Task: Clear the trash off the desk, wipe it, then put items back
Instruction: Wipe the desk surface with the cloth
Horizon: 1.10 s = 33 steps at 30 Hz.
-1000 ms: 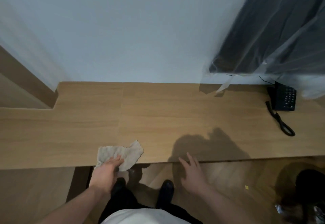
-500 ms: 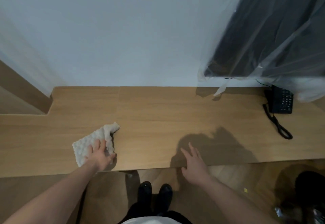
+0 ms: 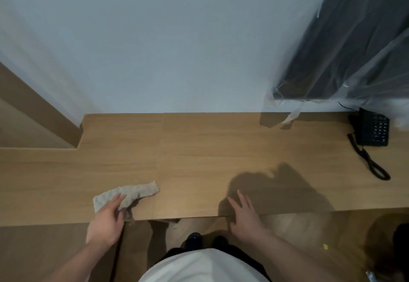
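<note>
1. Basically mid-wipe: left hand (image 3: 106,222) pressing down on a pale bumpy cloth (image 3: 130,194), fingers laid flat and fairly straight over its near left end, not curled round it.
2. Cloth lying flat on the desk (image 3: 199,160), near the front edge, left of centre; far right corner stretched out past the fingers toward the middle of the desk.
3. Right hand (image 3: 244,213) resting on the desk's front edge, well apart from the cloth; fingers spread and straight, holding nothing, fingertips on the wood, palm hanging over the edge.
4. Dark shadow of head and arm falling on the desk just behind the right hand.
5. Desk of light wood, running along a white wall (image 3: 177,49); seam in the top near the middle; stepped notch at the far left corner.
6. Black phone (image 3: 374,128) at the far right of the desk against the wall, keypad facing up, coiled cord (image 3: 371,164) trailing toward the front and ending in a loop.
7. Dark screen (image 3: 354,45) mounted above the phone, wrapped in clear plastic sheet (image 3: 287,113); loose strip of plastic hanging down to just above the desk.
8. Below the desk edge: wooden floor (image 3: 298,226), black shoes (image 3: 194,238) side by side, white shirt (image 3: 199,266) at the bottom centre.
9. Small yellow scrap (image 3: 325,246) on the floor at the lower right; dark blurry shape in the bottom right corner, too dim to name.
</note>
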Each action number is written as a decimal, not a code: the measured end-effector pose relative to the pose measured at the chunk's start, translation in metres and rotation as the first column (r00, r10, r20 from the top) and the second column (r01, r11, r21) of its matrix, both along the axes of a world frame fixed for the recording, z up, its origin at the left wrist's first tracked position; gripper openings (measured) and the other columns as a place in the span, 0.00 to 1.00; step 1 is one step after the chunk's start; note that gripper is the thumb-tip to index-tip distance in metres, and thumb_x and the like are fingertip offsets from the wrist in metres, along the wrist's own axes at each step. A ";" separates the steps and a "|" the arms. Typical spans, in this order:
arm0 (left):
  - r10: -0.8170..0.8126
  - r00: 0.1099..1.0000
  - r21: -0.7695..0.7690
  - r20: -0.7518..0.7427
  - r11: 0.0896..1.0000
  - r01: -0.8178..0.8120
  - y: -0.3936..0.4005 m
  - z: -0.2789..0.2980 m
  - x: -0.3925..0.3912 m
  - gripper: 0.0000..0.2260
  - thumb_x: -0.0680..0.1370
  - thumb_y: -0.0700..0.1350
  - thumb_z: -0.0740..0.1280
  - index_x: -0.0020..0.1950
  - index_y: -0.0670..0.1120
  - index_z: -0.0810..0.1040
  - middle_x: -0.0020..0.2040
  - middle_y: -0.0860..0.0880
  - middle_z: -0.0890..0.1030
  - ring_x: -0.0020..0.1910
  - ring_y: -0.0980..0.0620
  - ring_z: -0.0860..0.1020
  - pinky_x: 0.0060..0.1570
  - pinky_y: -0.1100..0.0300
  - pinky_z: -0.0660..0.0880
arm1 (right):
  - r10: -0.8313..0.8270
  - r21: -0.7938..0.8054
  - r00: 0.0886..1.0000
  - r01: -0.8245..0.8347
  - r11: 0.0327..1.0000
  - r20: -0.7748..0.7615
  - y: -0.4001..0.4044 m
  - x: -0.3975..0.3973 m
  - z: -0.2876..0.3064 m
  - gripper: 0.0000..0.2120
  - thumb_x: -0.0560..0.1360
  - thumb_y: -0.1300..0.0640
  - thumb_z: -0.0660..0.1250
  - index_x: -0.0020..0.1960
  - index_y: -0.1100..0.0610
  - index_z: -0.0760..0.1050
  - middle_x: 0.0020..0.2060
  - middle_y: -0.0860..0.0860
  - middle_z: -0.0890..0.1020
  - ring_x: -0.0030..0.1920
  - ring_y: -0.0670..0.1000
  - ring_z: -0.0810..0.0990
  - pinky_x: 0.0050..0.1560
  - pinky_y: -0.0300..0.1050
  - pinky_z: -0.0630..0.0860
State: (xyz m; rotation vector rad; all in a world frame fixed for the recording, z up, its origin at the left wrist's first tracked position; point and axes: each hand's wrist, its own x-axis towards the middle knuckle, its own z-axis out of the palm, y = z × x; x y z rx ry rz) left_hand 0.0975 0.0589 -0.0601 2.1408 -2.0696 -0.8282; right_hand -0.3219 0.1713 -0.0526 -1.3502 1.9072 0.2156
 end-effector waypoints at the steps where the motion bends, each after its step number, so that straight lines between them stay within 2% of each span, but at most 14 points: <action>1: 0.079 0.997 -0.046 -0.011 0.996 -0.080 -0.013 0.007 0.004 0.21 0.83 0.45 0.66 0.77 0.53 0.74 0.78 0.51 0.72 0.73 0.40 0.74 0.66 0.42 0.75 | -0.004 0.007 1.000 0.004 1.000 0.004 0.000 0.001 -0.002 0.43 0.80 0.59 0.67 0.85 0.45 0.45 0.83 0.47 0.34 0.83 0.57 0.37 0.82 0.57 0.53; 4: 0.204 0.979 -0.111 -0.007 0.973 -0.203 -0.050 0.015 0.015 0.19 0.83 0.45 0.66 0.75 0.46 0.76 0.75 0.43 0.75 0.70 0.34 0.75 0.66 0.40 0.74 | 0.026 0.032 0.999 -0.025 0.999 -0.029 0.000 0.002 -0.010 0.42 0.80 0.55 0.66 0.85 0.47 0.46 0.83 0.49 0.35 0.83 0.59 0.40 0.82 0.57 0.53; 6: 0.260 0.965 -0.018 0.009 0.965 -0.260 -0.069 0.010 0.011 0.19 0.84 0.46 0.65 0.75 0.44 0.74 0.76 0.42 0.73 0.72 0.36 0.72 0.70 0.42 0.71 | 0.019 0.054 0.999 -0.017 0.998 -0.035 0.000 0.003 -0.013 0.41 0.80 0.52 0.66 0.85 0.47 0.46 0.83 0.50 0.37 0.83 0.59 0.42 0.82 0.57 0.54; 8: 0.236 0.971 0.105 0.024 0.966 -0.238 -0.074 0.000 -0.009 0.20 0.85 0.48 0.62 0.77 0.44 0.72 0.77 0.41 0.72 0.72 0.36 0.72 0.71 0.45 0.69 | 0.002 0.085 1.000 -0.001 0.996 -0.023 0.003 0.003 -0.015 0.42 0.80 0.50 0.66 0.85 0.47 0.46 0.84 0.51 0.38 0.83 0.59 0.43 0.82 0.57 0.53; 12: 0.010 0.985 0.159 0.173 0.987 -0.038 -0.040 -0.018 -0.082 0.19 0.85 0.49 0.57 0.77 0.52 0.69 0.80 0.45 0.65 0.75 0.36 0.64 0.73 0.44 0.64 | -0.012 0.148 1.000 0.010 0.989 0.009 0.019 -0.001 -0.015 0.43 0.78 0.54 0.67 0.85 0.47 0.47 0.84 0.50 0.38 0.84 0.56 0.46 0.82 0.56 0.54; 15: -0.175 0.971 0.163 0.163 0.975 0.148 0.007 -0.013 -0.159 0.21 0.85 0.48 0.57 0.79 0.53 0.65 0.83 0.47 0.58 0.80 0.37 0.56 0.77 0.44 0.60 | -0.038 0.130 0.998 0.032 0.991 0.040 0.036 -0.008 -0.017 0.42 0.78 0.54 0.66 0.85 0.48 0.48 0.83 0.49 0.38 0.83 0.54 0.48 0.81 0.56 0.57; 17: -0.393 0.914 0.193 0.104 0.909 0.369 0.034 -0.009 -0.209 0.22 0.86 0.47 0.56 0.81 0.53 0.63 0.85 0.47 0.55 0.82 0.37 0.52 0.80 0.46 0.55 | -0.059 0.101 0.996 0.052 0.994 0.067 0.043 -0.015 -0.015 0.39 0.78 0.54 0.65 0.85 0.48 0.51 0.84 0.48 0.39 0.83 0.54 0.51 0.80 0.56 0.60; 19: -0.566 0.824 0.228 -0.017 0.801 0.554 0.052 -0.005 -0.247 0.25 0.85 0.43 0.57 0.83 0.51 0.61 0.85 0.46 0.53 0.83 0.38 0.50 0.80 0.53 0.49 | -0.082 0.063 0.994 0.077 0.995 0.076 0.046 -0.023 -0.011 0.37 0.77 0.56 0.65 0.83 0.49 0.56 0.84 0.49 0.44 0.82 0.54 0.55 0.78 0.55 0.63; 21: -0.625 0.774 0.267 -0.105 0.732 0.627 0.061 -0.002 -0.272 0.29 0.84 0.42 0.57 0.85 0.50 0.55 0.86 0.46 0.48 0.84 0.40 0.46 0.80 0.54 0.46 | -0.121 0.020 0.989 0.120 0.993 0.089 0.050 -0.038 -0.007 0.35 0.76 0.57 0.66 0.81 0.50 0.62 0.84 0.49 0.48 0.81 0.54 0.59 0.77 0.54 0.65; 22: -0.643 0.758 0.283 -0.104 0.712 0.643 0.062 -0.002 -0.280 0.30 0.84 0.42 0.58 0.85 0.50 0.52 0.86 0.46 0.45 0.84 0.40 0.44 0.81 0.52 0.46 | -0.141 0.011 0.986 0.141 0.990 0.087 0.053 -0.049 -0.006 0.35 0.76 0.57 0.66 0.81 0.50 0.62 0.84 0.48 0.47 0.81 0.54 0.59 0.77 0.53 0.66; 25: -0.640 0.767 0.350 -0.050 0.708 0.613 0.054 -0.014 -0.296 0.33 0.83 0.43 0.61 0.86 0.50 0.49 0.85 0.47 0.40 0.84 0.41 0.41 0.82 0.45 0.46 | -0.227 0.018 0.969 0.227 0.974 0.095 0.065 -0.091 -0.002 0.35 0.78 0.56 0.65 0.83 0.48 0.59 0.84 0.46 0.44 0.81 0.54 0.58 0.78 0.51 0.65; 27: -0.578 0.816 0.339 -0.019 0.764 0.549 0.047 -0.016 -0.307 0.34 0.82 0.42 0.62 0.85 0.51 0.51 0.85 0.47 0.41 0.84 0.41 0.42 0.82 0.43 0.50 | -0.278 -0.002 0.953 0.281 0.960 0.117 0.073 -0.120 0.004 0.34 0.79 0.57 0.66 0.83 0.48 0.59 0.84 0.45 0.45 0.81 0.53 0.59 0.78 0.48 0.64; 30: -0.436 0.900 0.372 0.011 0.837 0.401 0.040 -0.006 -0.352 0.32 0.81 0.43 0.65 0.83 0.47 0.57 0.85 0.45 0.48 0.82 0.36 0.49 0.79 0.44 0.58 | -0.339 -0.039 0.931 0.347 0.937 0.137 0.092 -0.172 0.009 0.33 0.79 0.55 0.67 0.82 0.48 0.61 0.84 0.47 0.47 0.81 0.52 0.59 0.78 0.48 0.63; 33: -0.338 0.941 0.448 0.026 0.845 0.291 0.035 -0.004 -0.421 0.29 0.79 0.53 0.63 0.78 0.43 0.64 0.79 0.39 0.58 0.77 0.32 0.58 0.74 0.40 0.62 | -0.378 -0.049 0.917 0.386 0.921 0.128 0.112 -0.221 0.017 0.35 0.78 0.53 0.69 0.81 0.45 0.59 0.83 0.47 0.50 0.80 0.52 0.59 0.77 0.48 0.63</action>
